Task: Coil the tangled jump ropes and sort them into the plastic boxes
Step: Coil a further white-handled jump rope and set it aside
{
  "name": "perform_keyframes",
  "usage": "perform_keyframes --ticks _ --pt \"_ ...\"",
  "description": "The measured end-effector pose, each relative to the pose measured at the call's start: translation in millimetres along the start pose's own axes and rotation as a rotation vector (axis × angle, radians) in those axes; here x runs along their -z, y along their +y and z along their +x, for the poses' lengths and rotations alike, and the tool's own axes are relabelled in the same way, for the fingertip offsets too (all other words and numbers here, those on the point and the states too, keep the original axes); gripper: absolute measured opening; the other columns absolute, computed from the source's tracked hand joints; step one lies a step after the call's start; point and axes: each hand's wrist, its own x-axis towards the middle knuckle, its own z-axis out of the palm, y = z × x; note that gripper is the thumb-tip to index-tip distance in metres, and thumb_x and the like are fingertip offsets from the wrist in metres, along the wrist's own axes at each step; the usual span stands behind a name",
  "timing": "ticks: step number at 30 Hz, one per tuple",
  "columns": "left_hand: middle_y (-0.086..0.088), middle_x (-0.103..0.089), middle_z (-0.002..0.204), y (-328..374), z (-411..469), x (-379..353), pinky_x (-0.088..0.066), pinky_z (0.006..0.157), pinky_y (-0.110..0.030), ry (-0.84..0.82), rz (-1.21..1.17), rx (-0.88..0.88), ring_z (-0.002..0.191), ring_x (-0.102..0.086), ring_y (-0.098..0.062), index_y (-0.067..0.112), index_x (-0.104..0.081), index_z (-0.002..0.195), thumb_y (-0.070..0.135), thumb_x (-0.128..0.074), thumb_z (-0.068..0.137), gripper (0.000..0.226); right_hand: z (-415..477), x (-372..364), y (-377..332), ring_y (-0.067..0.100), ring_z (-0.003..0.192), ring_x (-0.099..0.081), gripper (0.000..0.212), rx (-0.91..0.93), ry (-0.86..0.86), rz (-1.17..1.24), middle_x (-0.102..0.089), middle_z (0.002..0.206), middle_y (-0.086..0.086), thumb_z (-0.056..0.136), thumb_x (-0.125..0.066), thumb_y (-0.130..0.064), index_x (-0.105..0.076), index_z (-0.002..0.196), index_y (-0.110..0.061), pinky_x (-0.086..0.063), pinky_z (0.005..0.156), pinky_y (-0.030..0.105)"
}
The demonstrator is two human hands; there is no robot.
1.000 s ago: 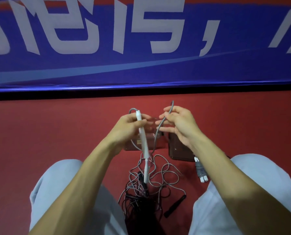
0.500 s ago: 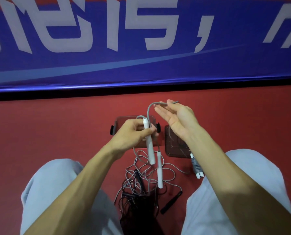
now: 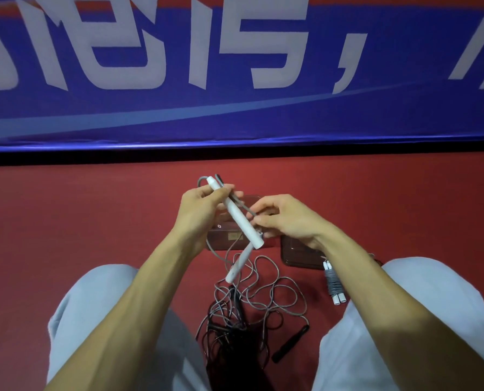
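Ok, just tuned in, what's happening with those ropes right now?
A seated person is working on a grey jump rope. The left hand grips one white handle, and the right hand pinches the grey cord beside it; the second white handle dangles below. One wound rope lies on the floor beside the right box, not inside. A tangle of grey and black ropes sits between the legs.

A red floor (image 3: 66,221) runs to a blue banner (image 3: 404,114) with large white characters, dimly lit.
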Motion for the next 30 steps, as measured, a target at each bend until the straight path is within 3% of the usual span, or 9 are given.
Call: perform_keyframes --ticks 6,9,14,20,22,24,26,28,30 --pt "0.000 -0.062 0.057 -8.1 2.0 6.9 -0.039 0.054 -0.024 -0.094 0.704 -0.222 0.051 -0.048 -0.005 0.005 -0.065 0.070 0.024 -0.063 0.094 0.030 2.8 6.6 3.1 0.024 0.071 -0.072 0.018 -0.012 0.267 0.013 -0.066 0.080 0.013 0.091 -0.056 0.007 -0.064 0.085 -0.008 -0.061 0.065 0.033" --pt "0.010 -0.050 0.044 -7.6 -2.0 4.3 -0.033 0.049 -0.016 -0.205 0.787 -0.211 0.043 -0.043 0.002 0.014 -0.054 0.060 0.025 -0.063 0.094 0.037 1.3 8.3 -1.2 0.017 0.060 -0.070 0.009 -0.014 0.291 0.252 -0.063 0.080 0.015 0.091 -0.057 0.007 -0.058 0.100 0.006 -0.059 0.055 0.027" --pt "0.009 -0.041 0.050 -14.8 1.5 4.3 -0.030 0.049 -0.020 -0.283 1.045 -0.316 0.048 -0.040 -0.004 0.030 -0.048 0.054 0.034 -0.063 0.094 0.043 0.5 3.8 -7.7 0.014 0.058 -0.068 0.013 -0.019 0.306 0.546 -0.059 0.078 0.015 0.091 -0.056 0.008 -0.055 0.104 0.009 -0.061 0.060 0.033" --pt "0.002 -0.059 0.067 -16.4 1.6 6.6 -0.036 0.057 -0.031 -0.286 1.066 -0.406 0.057 -0.048 -0.011 0.026 -0.057 0.079 0.042 -0.054 0.097 0.024 2.5 3.6 -5.2 0.016 0.061 -0.068 0.004 -0.061 0.286 0.741 -0.062 0.080 0.017 0.090 -0.059 0.004 -0.058 0.089 0.008 -0.061 0.060 0.032" --pt "0.001 -0.054 0.064 -18.5 0.9 8.1 -0.035 0.057 -0.040 -0.292 1.127 -0.428 0.058 -0.046 -0.020 0.026 -0.049 0.079 0.046 -0.050 0.097 0.027 1.8 6.1 -3.0 0.012 0.051 -0.063 0.010 -0.090 0.311 0.602 -0.061 0.074 0.013 0.091 -0.064 -0.005 -0.059 0.085 0.003 -0.057 0.051 0.026" --pt "0.003 -0.048 0.063 -17.5 -1.9 7.2 -0.031 0.055 -0.038 -0.292 1.256 -0.452 0.061 -0.044 -0.023 0.025 -0.043 0.081 0.046 -0.047 0.099 0.028 2.1 10.9 3.0 0.007 0.040 -0.054 0.020 -0.080 0.443 0.087 -0.059 0.061 0.003 0.088 -0.069 -0.023 -0.063 0.079 -0.006 -0.046 0.043 0.020" --pt "0.006 -0.046 0.066 -15.5 -4.4 6.5 -0.031 0.056 -0.036 -0.298 1.366 -0.507 0.065 -0.046 -0.024 0.024 -0.040 0.086 0.046 -0.042 0.100 0.026 3.1 11.9 5.7 0.006 0.048 -0.057 0.023 0.053 0.621 -0.298 -0.059 0.055 -0.007 0.085 -0.071 -0.035 -0.067 0.075 -0.015 -0.044 0.050 0.018" --pt "0.008 -0.049 0.076 -14.5 -7.2 5.8 -0.033 0.057 -0.035 -0.327 1.416 -0.600 0.070 -0.051 -0.023 0.028 -0.033 0.087 0.046 -0.038 0.100 0.023 4.2 9.4 4.5 0.010 0.070 -0.062 0.024 0.172 0.576 -0.309 -0.065 0.069 -0.009 0.091 -0.063 -0.039 -0.068 0.077 -0.019 -0.043 0.064 0.015" --pt "0.008 -0.050 0.082 -13.9 -8.6 5.7 -0.031 0.057 -0.033 -0.332 1.441 -0.661 0.072 -0.053 -0.021 0.031 -0.030 0.088 0.045 -0.037 0.101 0.021 5.5 4.9 3.5 0.016 0.086 -0.064 0.043 0.099 0.368 -0.313 -0.072 0.085 -0.002 0.097 -0.047 -0.047 -0.071 0.081 -0.016 -0.044 0.077 0.020"
